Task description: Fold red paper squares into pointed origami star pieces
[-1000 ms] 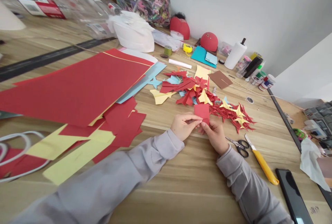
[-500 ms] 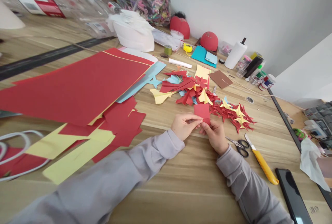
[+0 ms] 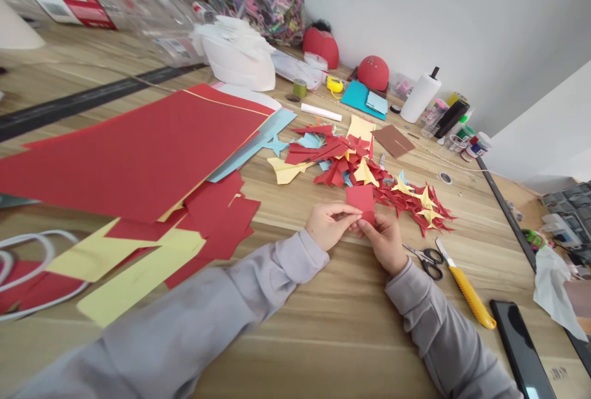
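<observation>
Head view: likely mid-fold

Your left hand [image 3: 329, 225] and right hand [image 3: 385, 240] both pinched the small red paper [image 3: 359, 197] near its lower end, over the counter [image 3: 351, 325], beside the folded pieces [image 3: 335, 174]. You seemed to be shaping a fold; the next move likely called for matched edges and a firm crease.

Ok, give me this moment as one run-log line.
left hand: pinching red paper piece | right hand: pinching same piece | near right: black-handled scissors, yellow utility knife | beyond: folded paper pile
</observation>
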The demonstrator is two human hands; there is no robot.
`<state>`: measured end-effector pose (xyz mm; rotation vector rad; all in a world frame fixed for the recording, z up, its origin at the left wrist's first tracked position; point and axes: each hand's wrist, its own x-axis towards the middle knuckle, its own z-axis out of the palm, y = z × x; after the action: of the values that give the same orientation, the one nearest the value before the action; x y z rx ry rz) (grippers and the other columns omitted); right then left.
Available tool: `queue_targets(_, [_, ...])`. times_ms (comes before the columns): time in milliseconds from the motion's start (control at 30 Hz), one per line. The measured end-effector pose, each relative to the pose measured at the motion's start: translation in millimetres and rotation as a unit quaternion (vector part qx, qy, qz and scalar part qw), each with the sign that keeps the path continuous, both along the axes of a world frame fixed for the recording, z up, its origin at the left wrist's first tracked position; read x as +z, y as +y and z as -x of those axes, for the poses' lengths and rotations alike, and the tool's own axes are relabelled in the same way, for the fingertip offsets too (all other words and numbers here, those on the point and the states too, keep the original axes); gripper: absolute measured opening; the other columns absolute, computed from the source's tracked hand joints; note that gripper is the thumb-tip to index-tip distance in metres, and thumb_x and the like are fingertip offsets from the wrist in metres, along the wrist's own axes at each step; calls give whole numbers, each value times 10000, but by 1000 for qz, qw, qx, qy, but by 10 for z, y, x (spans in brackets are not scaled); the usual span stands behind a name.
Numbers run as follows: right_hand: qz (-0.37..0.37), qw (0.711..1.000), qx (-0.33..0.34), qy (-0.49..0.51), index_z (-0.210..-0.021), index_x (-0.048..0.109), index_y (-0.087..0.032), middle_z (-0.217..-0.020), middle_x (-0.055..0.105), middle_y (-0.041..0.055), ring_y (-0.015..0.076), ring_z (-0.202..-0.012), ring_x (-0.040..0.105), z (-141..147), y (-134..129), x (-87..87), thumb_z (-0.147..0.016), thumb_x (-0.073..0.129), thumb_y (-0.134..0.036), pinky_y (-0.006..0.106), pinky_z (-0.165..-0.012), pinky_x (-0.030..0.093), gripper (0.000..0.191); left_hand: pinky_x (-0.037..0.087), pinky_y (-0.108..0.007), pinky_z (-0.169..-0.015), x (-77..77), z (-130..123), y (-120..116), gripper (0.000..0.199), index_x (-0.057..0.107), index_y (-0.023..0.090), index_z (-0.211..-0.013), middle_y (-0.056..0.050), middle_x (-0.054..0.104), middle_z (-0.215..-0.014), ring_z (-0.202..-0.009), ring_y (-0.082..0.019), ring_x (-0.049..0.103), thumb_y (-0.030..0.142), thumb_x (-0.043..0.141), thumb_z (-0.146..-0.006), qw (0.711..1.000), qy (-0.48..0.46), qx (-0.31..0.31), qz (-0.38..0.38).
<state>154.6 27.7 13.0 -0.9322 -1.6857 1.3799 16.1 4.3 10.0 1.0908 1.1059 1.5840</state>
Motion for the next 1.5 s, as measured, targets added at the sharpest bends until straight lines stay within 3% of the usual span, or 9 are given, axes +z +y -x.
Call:
queue_targets(233, [10,1000,-2,-1,-767,642,-193,-666,631,14,140,-588,560,3,-22,2,-761,609,-450,276,-554,472,259,500,-231,-493,-18,-9,2,147,679,122,-724,-12,632,-545,-479,-111,580,231,704,-629,1000,-18,-17,13])
queue_targets(367, [12,1000,-12,-1,-774,624,-176,-675,619,15,133,-595,551,-6,-17,-26,-764,606,-449,269,-561,466,274,487,-221,-453,37,-6,2,524,526,112,-1088,52,586,-483,-433,-119,577,215,720,-612,994,-83,-40,57])
queue_targets(433, [9,1000,-16,0,-767,612,-168,-656,604,8,124,-581,535,-9,-11,-44,-764,609,-445,261,-554,458,278,485,-224,-426,69,-5,2,644,439,104,-1159,61,582,-465,-420,-134,580,227,734,-600,991,-100,-42,74])
queue_targets(800, [16,999,-40,15,-742,597,-166,-616,577,-10,107,-540,503,-15,6,-62,-761,623,-407,241,-520,427,243,530,-266,-483,64,1,-1,701,393,67,-1291,0,638,-531,-480,-164,631,334,660,-700,986,-123,-86,73])
queue_targets(1000, [6,1000,-22,13,-777,607,-167,-670,622,10,121,-584,547,-20,4,-58,-784,595,-408,252,-558,458,241,498,-227,-497,90,-15,-6,968,242,102,-1350,55,617,-559,-456,-113,582,184,767,-541,988,-130,-55,66])
queue_targets(1133, [2,999,-38,-4,-748,587,-168,-620,596,-6,113,-549,527,-23,12,-82,-771,605,-415,245,-536,443,248,448,-213,-439,93,8,11,879,270,110,-1318,103,530,-472,-404,-108,534,190,738,-578,990,-113,-59,66])
queue_targets(1500, [27,992,-122,-14,-575,445,-185,-449,483,-65,60,-405,377,34,33,-91,-669,693,-421,200,-411,284,355,437,-201,-435,100,78,71,745,393,123,-1169,81,570,-478,-392,-100,531,228,779,-540,992,-110,-39,52])
